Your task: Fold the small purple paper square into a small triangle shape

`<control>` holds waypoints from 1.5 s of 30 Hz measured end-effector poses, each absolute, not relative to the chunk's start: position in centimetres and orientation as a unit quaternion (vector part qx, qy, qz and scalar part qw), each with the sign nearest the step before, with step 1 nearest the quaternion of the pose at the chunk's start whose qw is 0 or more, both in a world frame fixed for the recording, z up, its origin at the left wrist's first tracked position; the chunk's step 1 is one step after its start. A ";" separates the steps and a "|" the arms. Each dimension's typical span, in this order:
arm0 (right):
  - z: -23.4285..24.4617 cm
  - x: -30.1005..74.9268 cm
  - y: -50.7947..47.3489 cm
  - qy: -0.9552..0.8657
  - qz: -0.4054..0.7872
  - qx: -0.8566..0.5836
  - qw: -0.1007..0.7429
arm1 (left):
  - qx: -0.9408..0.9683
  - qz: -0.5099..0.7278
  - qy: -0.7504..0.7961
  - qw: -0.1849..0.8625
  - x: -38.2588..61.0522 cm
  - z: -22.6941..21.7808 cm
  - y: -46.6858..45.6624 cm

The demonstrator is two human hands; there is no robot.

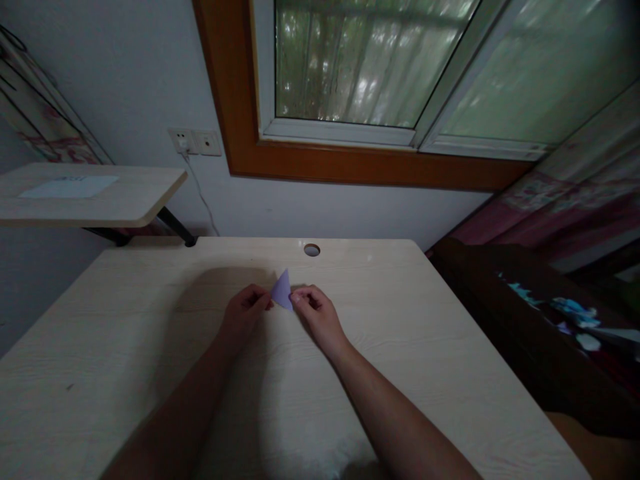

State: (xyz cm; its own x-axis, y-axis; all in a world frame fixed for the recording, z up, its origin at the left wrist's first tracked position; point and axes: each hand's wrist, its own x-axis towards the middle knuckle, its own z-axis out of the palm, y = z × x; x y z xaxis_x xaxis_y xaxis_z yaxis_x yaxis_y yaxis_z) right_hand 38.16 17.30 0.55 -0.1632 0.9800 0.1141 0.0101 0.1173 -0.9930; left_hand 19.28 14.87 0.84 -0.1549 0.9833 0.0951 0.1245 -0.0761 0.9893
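Paper [281, 293], purple and roughly a triangle with its tip pointing up, is near the middle of the frame, above the pale worktop [400, 393]; whether its lower edge touches the surface is hard to make out. The left hand [247, 310] pinches its left corner between thumb and forefinger, and the right hand [320, 315] pinches its right edge in the same way. Both hands' remaining fingers are curled in and partly hidden, and the fingertips cover small parts of the paper, so any folds there cannot be seen. Both forearms are cut off at the bottom of the frame, and a dark shadow dims the worktop's lower left. A round hole [312, 250] lies near the worktop's far edge. At upper left, a shelf [95, 210] is cut off by the frame's side; it bears a sheet [70, 187] with unreadable marks. At top, the window [365, 73] runs out of the frame. On the right, bluish items [575, 312] on a dark surface are too blurred to name.
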 end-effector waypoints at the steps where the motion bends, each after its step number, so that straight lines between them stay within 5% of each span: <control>1: 0.5 38.1 17.3 -0.567 0.523 -0.423 0.475 | 0.528 0.515 0.536 0.410 19.3 0.7 14.8; 17: -0.2 38.5 17.7 -0.471 0.648 -0.375 0.466 | 0.626 0.506 0.490 0.334 19.6 0.8 14.5; 35: -0.3 38.8 17.9 -0.545 0.619 -0.396 0.404 | 0.670 0.510 0.457 0.286 19.5 0.7 14.7; 45: 0.1 38.5 17.4 -0.521 0.565 -0.406 0.495 | 0.610 0.486 0.533 0.329 19.6 1.2 14.5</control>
